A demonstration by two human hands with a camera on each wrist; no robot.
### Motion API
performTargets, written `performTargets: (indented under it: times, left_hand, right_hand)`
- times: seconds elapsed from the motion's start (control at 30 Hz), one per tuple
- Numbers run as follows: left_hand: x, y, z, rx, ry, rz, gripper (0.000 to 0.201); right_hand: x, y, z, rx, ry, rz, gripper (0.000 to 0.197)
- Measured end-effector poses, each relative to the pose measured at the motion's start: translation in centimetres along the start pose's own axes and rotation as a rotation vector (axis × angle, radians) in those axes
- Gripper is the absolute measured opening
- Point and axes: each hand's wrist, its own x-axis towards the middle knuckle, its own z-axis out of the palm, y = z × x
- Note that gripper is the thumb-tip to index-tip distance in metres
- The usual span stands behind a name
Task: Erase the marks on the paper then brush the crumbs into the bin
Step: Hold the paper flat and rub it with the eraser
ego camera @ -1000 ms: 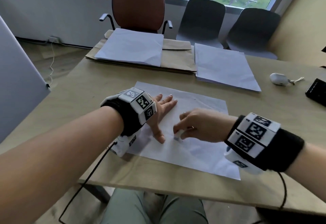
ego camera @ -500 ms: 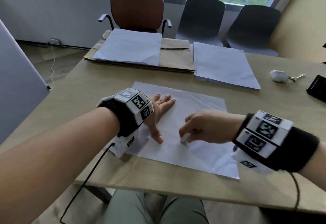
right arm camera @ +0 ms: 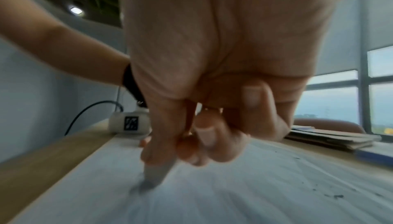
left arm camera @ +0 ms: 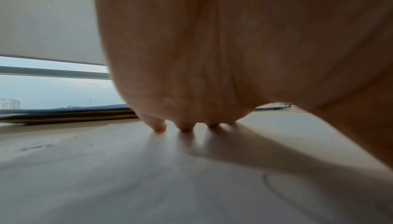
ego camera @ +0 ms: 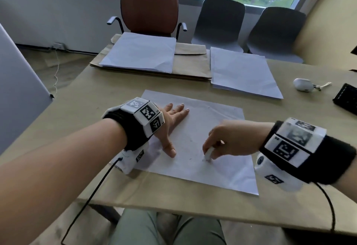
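Observation:
A white sheet of paper lies on the table in front of me, with faint grey marks near its middle. My left hand presses flat on the sheet's left part, fingers straight and thumb spread; the left wrist view shows its fingertips on the paper. My right hand pinches a small white eraser, whose tip touches the sheet. In the right wrist view the eraser pokes out below the curled fingers, and dark crumbs lie on the paper to the right. No bin is in view.
Two stacks of white paper and brown envelopes lie at the table's far side. A white earbud case and a black object sit at the right. Three chairs stand behind the table.
My right hand has slid the eraser to the right across the sheet, away from my left thumb. The left hand has stayed flat on the paper.

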Motion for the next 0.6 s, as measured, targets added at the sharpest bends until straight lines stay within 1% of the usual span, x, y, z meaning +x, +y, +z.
performTargets:
  times: [0.03, 0.13, 0.17, 0.2, 0.23, 0.33, 0.37, 0.4, 0.43, 0.53, 0.57, 0.6]
  left_hand:
    - [0.0, 0.0, 0.0, 0.003, 0.004, 0.001, 0.129]
    - [0.0, 0.0, 0.1, 0.003, 0.002, -0.002, 0.129]
    - [0.0, -0.1, 0.1, 0.001, 0.000, -0.004, 0.129]
    - [0.0, -0.1, 0.1, -0.002, 0.001, -0.005, 0.129]
    - [0.0, -0.2, 0.1, -0.008, 0.005, -0.004, 0.129]
    - [0.0, -0.1, 0.1, -0.021, 0.013, 0.008, 0.128]
    - [0.0, -0.1, 0.1, -0.019, 0.012, 0.009, 0.128]
    - [0.1, -0.1, 0.1, -0.016, 0.008, 0.007, 0.128]
    - [0.1, -0.1, 0.1, -0.012, 0.004, 0.005, 0.129]
    - [-0.1, 0.0, 0.0, 0.009, -0.009, -0.006, 0.129]
    - [-0.2, 0.0, 0.0, 0.012, -0.010, -0.010, 0.128]
    - [-0.3, 0.0, 0.0, 0.009, -0.006, -0.012, 0.128]
  right_hand:
    - [0.7, 0.1, -0.3, 0.019, 0.042, 0.011, 0.022]
    - [3.0, 0.4, -0.4, 0.115, 0.281, 0.048, 0.018]
    - [3.1, 0.5, -0.1, 0.126, 0.307, 0.056, 0.017]
    - [2.7, 0.5, 0.2, 0.108, 0.293, 0.051, 0.018]
    - [2.0, 0.4, 0.5, 0.078, 0.241, 0.039, 0.018]
    - [-0.3, 0.2, 0.7, 0.041, 0.035, 0.027, 0.018]
    - [-0.5, 0.2, 0.4, 0.046, 0.002, 0.037, 0.018]
    - [-0.1, 0.1, 0.1, 0.058, 0.006, 0.047, 0.018]
    - [0.6, 0.0, -0.2, 0.071, 0.048, 0.051, 0.018]
    - [3.0, -0.2, -0.2, 0.096, 0.297, 0.044, 0.020]
    - [3.1, -0.2, 0.1, 0.095, 0.336, 0.040, 0.020]
    - [2.9, -0.1, 0.6, 0.092, 0.332, 0.034, 0.021]
